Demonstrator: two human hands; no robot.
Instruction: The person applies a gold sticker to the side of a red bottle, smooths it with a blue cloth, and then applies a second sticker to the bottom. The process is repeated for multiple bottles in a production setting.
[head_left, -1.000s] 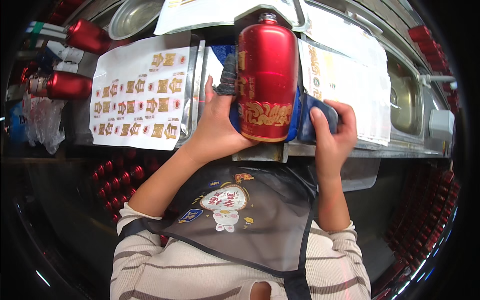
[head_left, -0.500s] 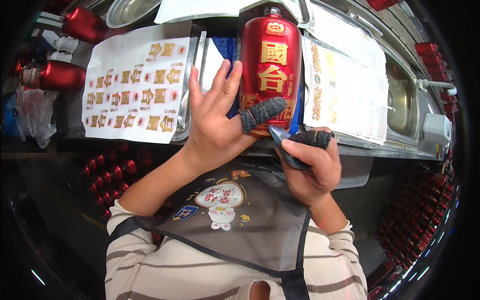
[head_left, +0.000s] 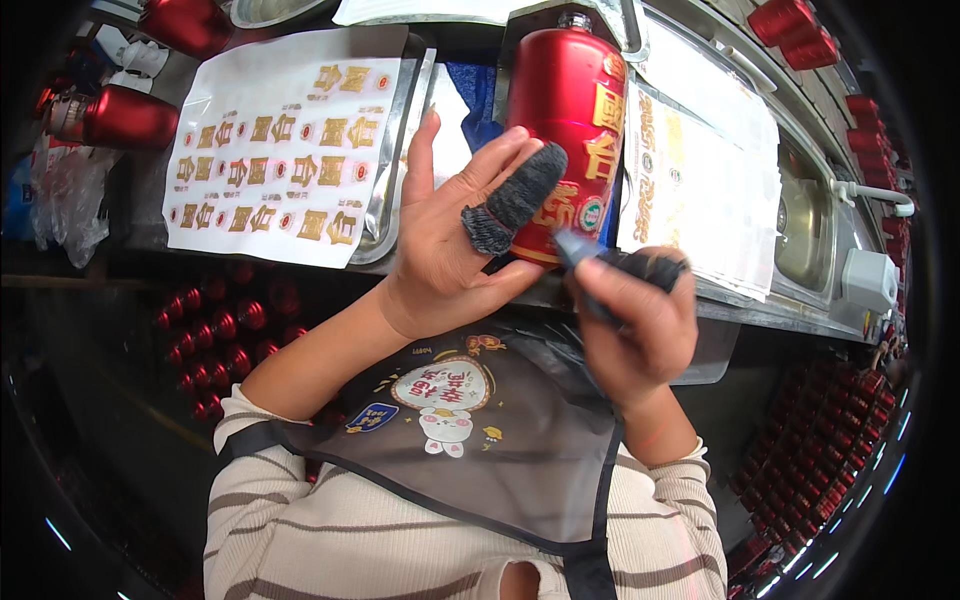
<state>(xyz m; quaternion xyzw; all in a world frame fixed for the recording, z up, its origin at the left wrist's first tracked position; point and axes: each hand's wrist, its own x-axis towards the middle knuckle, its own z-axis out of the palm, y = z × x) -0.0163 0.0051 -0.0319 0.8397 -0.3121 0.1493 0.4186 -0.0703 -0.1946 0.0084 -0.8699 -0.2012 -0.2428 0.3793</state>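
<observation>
The left hand's (head_left: 450, 225) fingers are spread, not wrapped around anything, a dark-sleeved one lying over the red bottle's (head_left: 560, 95) lower side. The right hand's (head_left: 640, 320) fingers are closed on a blurred blue-grey scraper (head_left: 578, 245) at its base. The bottle looks stiff, smooth, likely slippery, perhaps breakable; the broad body offers the best hold. It lies lengthwise, neck away from the person, between printed sheets (head_left: 275, 150) and (head_left: 700, 195).
</observation>
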